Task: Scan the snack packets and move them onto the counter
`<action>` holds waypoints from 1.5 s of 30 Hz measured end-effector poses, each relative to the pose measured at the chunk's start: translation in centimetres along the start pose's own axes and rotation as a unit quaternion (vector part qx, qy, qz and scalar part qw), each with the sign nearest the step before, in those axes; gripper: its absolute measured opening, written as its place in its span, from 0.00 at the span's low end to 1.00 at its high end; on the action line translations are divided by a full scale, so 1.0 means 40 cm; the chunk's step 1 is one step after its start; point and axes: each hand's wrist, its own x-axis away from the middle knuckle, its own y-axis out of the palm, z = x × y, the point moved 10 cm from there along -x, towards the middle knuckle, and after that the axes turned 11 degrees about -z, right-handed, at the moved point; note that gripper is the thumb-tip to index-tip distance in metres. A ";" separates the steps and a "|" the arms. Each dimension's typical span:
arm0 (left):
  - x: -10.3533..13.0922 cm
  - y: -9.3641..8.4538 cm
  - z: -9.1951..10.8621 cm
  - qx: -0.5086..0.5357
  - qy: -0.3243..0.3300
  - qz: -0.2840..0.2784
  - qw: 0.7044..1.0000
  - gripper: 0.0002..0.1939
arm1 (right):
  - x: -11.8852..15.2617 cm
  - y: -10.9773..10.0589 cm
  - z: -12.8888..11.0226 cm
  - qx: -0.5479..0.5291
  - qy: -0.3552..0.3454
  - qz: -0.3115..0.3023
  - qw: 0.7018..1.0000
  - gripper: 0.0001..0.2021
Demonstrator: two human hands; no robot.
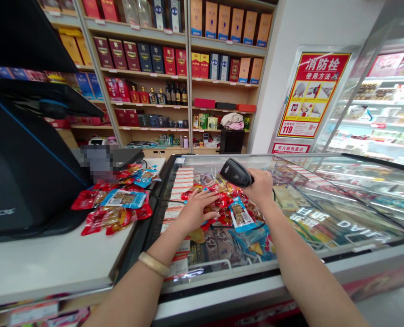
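In R hand (pixel 260 186), blk scanner (pixel 235 172)

A broad bangle (pixel 153 264) in pale gold circles the left wrist, its band finely textured and looking closed on the side that shows. Beyond the bangle is the left hand (pixel 195 212), bare, with slim, tapering fingers (pixel 207 198); the nails are too small and blurred to make out. On the near side of the bangle, the left forearm (pixel 129 295) is bare and widens toward the elbow. Well to the right of the bangle, the right forearm (pixel 299 250) is bare and smooth, narrowing to the right hand (pixel 261 186), whose fingers are partly hidden.
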 end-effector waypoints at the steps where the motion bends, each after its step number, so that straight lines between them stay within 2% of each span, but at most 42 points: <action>1: 0.002 -0.007 0.003 -0.021 0.001 0.009 1.000 0.25 | 0.000 0.004 0.005 0.002 0.005 0.001 1.000 0.12; 3: 0.013 -0.050 -0.001 -0.041 -0.013 0.059 0.997 0.22 | 0.001 0.013 0.012 0.001 0.011 -0.004 1.000 0.11; 5: 0.036 -0.116 -0.023 -0.070 -0.061 0.123 0.988 0.18 | 0.001 0.020 0.013 -0.004 0.013 -0.010 1.000 0.12; 7: 0.079 -0.193 -0.061 -0.120 -0.155 0.183 0.963 0.17 | 0.002 0.025 0.011 -0.008 0.010 -0.012 1.000 0.13; 10: 0.185 -0.302 -0.131 -0.190 -0.340 0.244 0.888 0.22 | 0.003 0.029 0.006 -0.009 0.006 -0.012 1.000 0.12; 12: 0.267 -0.347 -0.183 -0.196 -0.457 0.249 0.831 0.27 | 0.004 0.032 0.003 -0.008 0.005 -0.011 1.000 0.11; 14: 0.332 -0.356 -0.240 -0.169 -0.548 0.219 0.790 0.34 | 0.005 0.036 0.001 -0.007 0.004 -0.012 1.000 0.11; 17: 0.371 -0.328 -0.309 -0.120 -0.605 0.147 0.773 0.40 | 0.005 0.048 -0.002 -0.005 -0.003 -0.022 1.000 0.11; 19: 0.373 -0.310 -0.334 -0.108 -0.611 0.125 0.774 0.39 | 0.005 0.056 -0.001 -0.006 -0.005 -0.030 1.000 0.12; 21: 0.371 -0.305 -0.344 -0.112 -0.608 0.134 0.774 0.35 | 0.006 0.064 -0.001 -0.007 -0.005 -0.042 0.999 0.13; 26: 0.359 -0.313 -0.330 -0.143 -0.556 0.200 0.794 0.28 | 0.007 0.077 -0.004 -0.006 -0.002 -0.061 0.998 0.14; 29: 0.357 -0.334 -0.309 -0.165 -0.521 0.253 0.798 0.21 | 0.007 0.075 -0.008 -0.006 -0.002 -0.058 0.998 0.13; 34: 0.344 -0.390 -0.254 -0.152 -0.406 0.379 0.818 0.12 | 0.008 0.071 -0.014 -0.013 -0.002 -0.055 0.998 0.13; 37: 0.322 -0.402 -0.222 -0.109 -0.317 0.420 0.843 0.06 | 0.008 0.069 -0.017 -0.014 0.003 -0.057 0.998 0.12; 39: 0.310 -0.398 -0.207 -0.091 -0.298 0.428 0.848 0.09 | 0.008 0.066 -0.021 -0.018 0.003 -0.056 0.998 0.12; 43: 0.296 -0.366 -0.211 0.001 -0.313 0.438 0.843 0.32 | 0.008 0.056 -0.039 -0.037 -0.015 -0.048 0.998 0.10; 45: 0.272 -0.339 -0.221 0.077 -0.299 0.413 0.857 0.33 | 0.009 0.051 -0.059 -0.049 -0.038 -0.048 0.997 0.11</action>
